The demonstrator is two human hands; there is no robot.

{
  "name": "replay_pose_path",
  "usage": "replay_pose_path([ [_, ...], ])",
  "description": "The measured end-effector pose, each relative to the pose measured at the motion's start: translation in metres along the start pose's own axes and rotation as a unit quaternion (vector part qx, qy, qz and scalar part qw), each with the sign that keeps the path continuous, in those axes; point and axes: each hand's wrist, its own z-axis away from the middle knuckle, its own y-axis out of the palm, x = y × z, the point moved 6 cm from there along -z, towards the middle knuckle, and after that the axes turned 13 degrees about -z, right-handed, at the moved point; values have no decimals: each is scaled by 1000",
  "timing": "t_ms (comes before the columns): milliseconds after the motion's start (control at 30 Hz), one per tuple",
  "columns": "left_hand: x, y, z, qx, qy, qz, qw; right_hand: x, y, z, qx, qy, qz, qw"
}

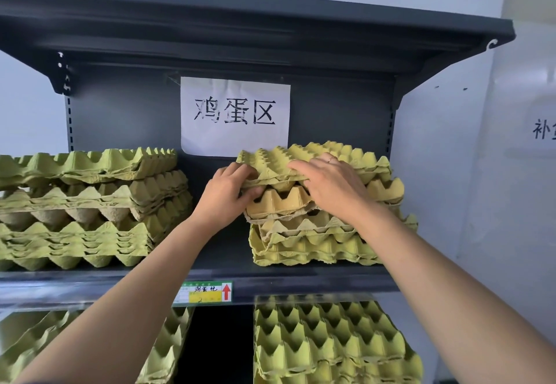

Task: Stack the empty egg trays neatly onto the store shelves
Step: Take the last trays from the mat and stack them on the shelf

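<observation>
Head view: gripping a yellow-green moulded-pulp egg tray (313, 159), ridged with rows of pointed cones, at the top of the right-hand stack of like trays (316, 243) on the dark grey metal shelf (222, 258). Pinching its near-left corner with the left hand (228, 194), fingers curled over the bumpy top, thumb underneath. Spreading the right hand (334, 186) across the front rim, fingers laid over the cones, thumb tucked under the edge, thin ring (331, 159) on one finger. Sitting tilted and slightly askew on the duller, ragged-edged trays below. Across a gap to the left, a looser left-hand stack of greenish fibre trays (84, 209). Behind, on the back panel, a white paper sign (234, 115) with black characters. On the shelf lip, a green-and-yellow price label (207, 292). Below, more dimpled lower-shelf trays (328, 341).
</observation>
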Motion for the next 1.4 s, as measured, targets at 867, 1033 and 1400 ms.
replay_pose_path([
  [867, -121, -12, -3, -66, 241, 59, 967, -60, -56, 52, -77, 133, -1, 988],
  [1033, -72, -34, -9, -125, 103, 142, 976, 0, -74, 18, -48, 104, -48, 992],
  [1400, 16, -2, -15, 50, -13, -72, 996, 72, -16, -27, 222, 149, 191, 944],
])
